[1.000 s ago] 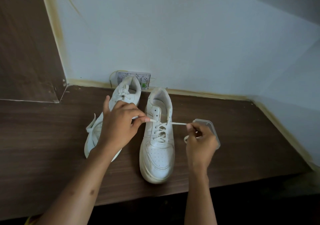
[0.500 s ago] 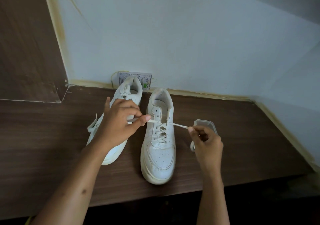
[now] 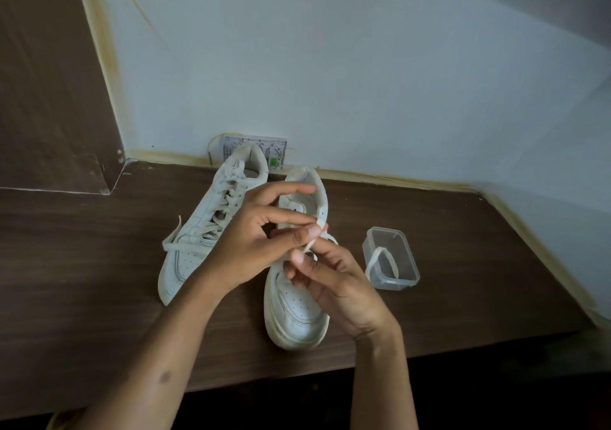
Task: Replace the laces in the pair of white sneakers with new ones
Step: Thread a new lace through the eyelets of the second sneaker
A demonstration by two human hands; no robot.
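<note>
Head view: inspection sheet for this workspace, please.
Surface: dark wood desk, against a pale wall.
Job's things: left sneaker, laced; right sneaker; lace pinched above it.
Clutter: clear tub right of the sneakers, holding a lace loop.
Grippers: left hand and right hand both pinch the lace.
Cables: thin yellow wire by the socket plate.
Surroundings: wood panel at left.

A clear plastic tub point(image 3: 401, 253) sits on the wooden table point(image 3: 82, 264).
</note>
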